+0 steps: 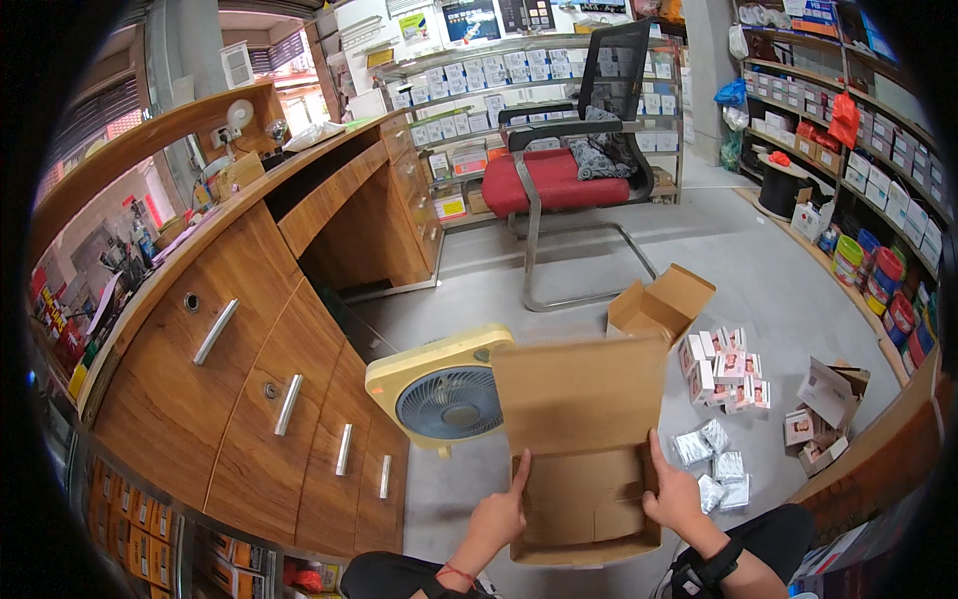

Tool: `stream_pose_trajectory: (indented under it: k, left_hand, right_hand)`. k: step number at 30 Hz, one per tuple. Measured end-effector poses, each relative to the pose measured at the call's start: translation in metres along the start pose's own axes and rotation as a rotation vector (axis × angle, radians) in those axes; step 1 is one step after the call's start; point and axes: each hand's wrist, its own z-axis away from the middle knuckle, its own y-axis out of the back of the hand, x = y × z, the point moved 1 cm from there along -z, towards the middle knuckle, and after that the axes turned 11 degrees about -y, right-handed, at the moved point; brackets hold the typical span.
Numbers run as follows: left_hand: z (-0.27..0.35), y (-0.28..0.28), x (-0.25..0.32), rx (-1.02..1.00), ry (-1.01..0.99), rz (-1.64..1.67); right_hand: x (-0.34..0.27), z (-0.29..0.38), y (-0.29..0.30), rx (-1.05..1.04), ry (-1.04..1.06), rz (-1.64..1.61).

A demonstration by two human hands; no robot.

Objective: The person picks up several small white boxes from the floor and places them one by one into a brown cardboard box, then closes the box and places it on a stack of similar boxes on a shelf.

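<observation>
An open brown cardboard box (569, 490) is between my knees, its large flap (580, 397) raised at the far side and its bare cardboard inside visible. My left hand (500, 515) holds the box's left side, index finger stretched along the upper edge. On the opposite side my right hand (672, 498) grips the wall, its index finger pointing up near the flap's fold. Several silver foil-like packets (715, 464) lie on the floor right of the box. Beyond them is a pile of small white-and-pink printed boxes (726, 371).
A yellow box fan (438, 389) stands left of the flap, near the wooden desk drawers (247, 374). Another open carton (658, 303) sits behind the pile. At right lies an opened white carton (831, 393) with small boxes. A red-seated chair (554, 180) stands further back.
</observation>
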Motion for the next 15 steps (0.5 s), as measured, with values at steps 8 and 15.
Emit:
stream_pose_trajectory:
  k: [8, 15]
  left_hand:
    - [-0.005, -0.038, -0.019, -0.157, -0.040, 0.023]
    - [-0.005, -0.001, 0.004, 0.126, 0.080, -0.043]
  right_hand:
    - [0.019, 0.000, -0.020, -0.388, -0.129, 0.196]
    - [0.000, -0.002, 0.009, 0.173, 0.101, -0.055]
